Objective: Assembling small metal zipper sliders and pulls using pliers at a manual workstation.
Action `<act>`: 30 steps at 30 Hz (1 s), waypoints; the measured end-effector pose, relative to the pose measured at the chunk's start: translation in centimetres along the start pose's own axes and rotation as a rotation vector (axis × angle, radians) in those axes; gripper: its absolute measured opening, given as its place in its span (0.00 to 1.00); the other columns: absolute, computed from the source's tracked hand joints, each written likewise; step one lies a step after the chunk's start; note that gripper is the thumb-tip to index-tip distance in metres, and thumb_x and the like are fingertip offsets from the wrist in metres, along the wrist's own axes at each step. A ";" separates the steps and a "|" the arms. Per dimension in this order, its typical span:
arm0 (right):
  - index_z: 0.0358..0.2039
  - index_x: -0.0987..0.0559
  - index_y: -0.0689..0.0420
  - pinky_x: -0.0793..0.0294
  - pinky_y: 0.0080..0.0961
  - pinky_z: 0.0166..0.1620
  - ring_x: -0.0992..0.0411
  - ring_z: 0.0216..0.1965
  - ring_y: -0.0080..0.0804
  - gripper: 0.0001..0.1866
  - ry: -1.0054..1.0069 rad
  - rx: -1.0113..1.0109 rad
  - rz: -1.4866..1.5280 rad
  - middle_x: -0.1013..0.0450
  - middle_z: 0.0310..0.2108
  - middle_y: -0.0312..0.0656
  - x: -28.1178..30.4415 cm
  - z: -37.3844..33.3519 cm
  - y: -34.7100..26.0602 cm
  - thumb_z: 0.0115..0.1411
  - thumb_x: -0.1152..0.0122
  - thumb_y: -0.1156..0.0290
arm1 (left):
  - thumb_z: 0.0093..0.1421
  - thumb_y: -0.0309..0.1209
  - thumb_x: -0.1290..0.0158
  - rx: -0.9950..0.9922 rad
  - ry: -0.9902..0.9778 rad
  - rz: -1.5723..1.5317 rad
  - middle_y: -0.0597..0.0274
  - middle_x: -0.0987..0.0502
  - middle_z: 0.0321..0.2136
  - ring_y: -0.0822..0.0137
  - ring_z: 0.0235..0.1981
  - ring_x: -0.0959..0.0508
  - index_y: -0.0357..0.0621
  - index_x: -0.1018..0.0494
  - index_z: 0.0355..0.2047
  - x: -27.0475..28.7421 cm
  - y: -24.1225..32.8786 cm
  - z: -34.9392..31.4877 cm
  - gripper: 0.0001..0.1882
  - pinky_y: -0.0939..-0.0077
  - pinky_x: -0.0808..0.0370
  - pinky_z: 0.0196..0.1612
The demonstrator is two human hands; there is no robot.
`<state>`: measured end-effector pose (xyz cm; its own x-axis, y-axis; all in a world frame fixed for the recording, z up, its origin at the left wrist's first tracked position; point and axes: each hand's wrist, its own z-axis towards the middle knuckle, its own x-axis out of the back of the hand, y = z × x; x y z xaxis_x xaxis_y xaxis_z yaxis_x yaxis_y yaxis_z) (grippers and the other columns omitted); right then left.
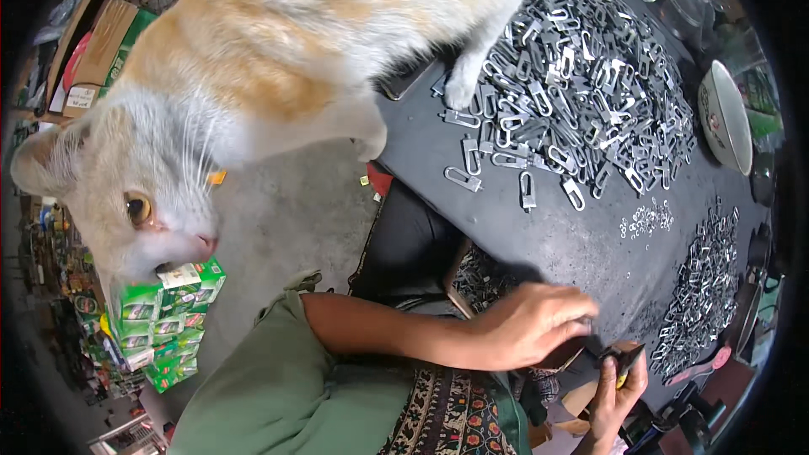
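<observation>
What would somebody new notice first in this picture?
Probably the big orange-and-white furry cat, filling the upper left, with a white front paw on the dark grey tabletop. Next, the heap of black and silver looped pieces, upper right. Then the bare right hand, lower right, holding a black-and-yellow object.

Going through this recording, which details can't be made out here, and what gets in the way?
All in the head view:
- Left hand: blurred; whether it holds anything is unclear.
- Dark piece with yellow: partly covered by the right hand.
- Tiny pale bits: too small to identify.
- Cat: rear cut off by the top edge.
- Flat dark object: mostly hidden by the cat.
</observation>
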<state>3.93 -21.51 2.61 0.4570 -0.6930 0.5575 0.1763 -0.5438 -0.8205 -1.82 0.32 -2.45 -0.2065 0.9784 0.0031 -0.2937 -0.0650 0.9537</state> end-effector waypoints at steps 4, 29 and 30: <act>0.37 0.28 0.65 0.38 0.19 0.37 0.39 0.32 0.21 0.07 -0.006 -0.034 -0.094 0.34 0.30 0.35 -0.1 -0.6 0.8 0.61 0.43 0.76 | 0.50 0.21 0.43 -0.189 0.255 0.814 0.46 0.33 0.52 0.49 0.56 0.34 0.42 0.25 0.32 6.0 -0.5 3.2 0.08 0.51 0.42 0.57; 0.32 0.32 0.64 0.41 0.20 0.31 0.42 0.28 0.19 0.07 -0.139 -0.087 -0.091 0.38 0.24 0.33 -2.3 0.7 -1.1 0.61 0.43 0.77 | 0.53 0.24 0.44 -0.101 0.294 0.961 0.43 0.33 0.52 0.44 0.58 0.34 0.40 0.27 0.35 9.4 -3.1 6.4 0.08 0.40 0.53 0.64; 0.32 0.32 0.64 0.41 0.20 0.31 0.42 0.28 0.19 0.07 -0.102 -0.093 -0.097 0.38 0.24 0.33 -2.3 0.5 -1.0 0.61 0.43 0.77 | 0.53 0.24 0.45 -0.103 0.332 0.985 0.43 0.33 0.52 0.43 0.59 0.36 0.40 0.27 0.35 9.3 -2.8 6.3 0.08 0.40 0.53 0.64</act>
<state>3.08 -19.12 2.07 0.5289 -0.5863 0.6136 0.1445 -0.6503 -0.7458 2.98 10.81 -3.19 -0.6389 0.3817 0.6679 0.0688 -0.8364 0.5439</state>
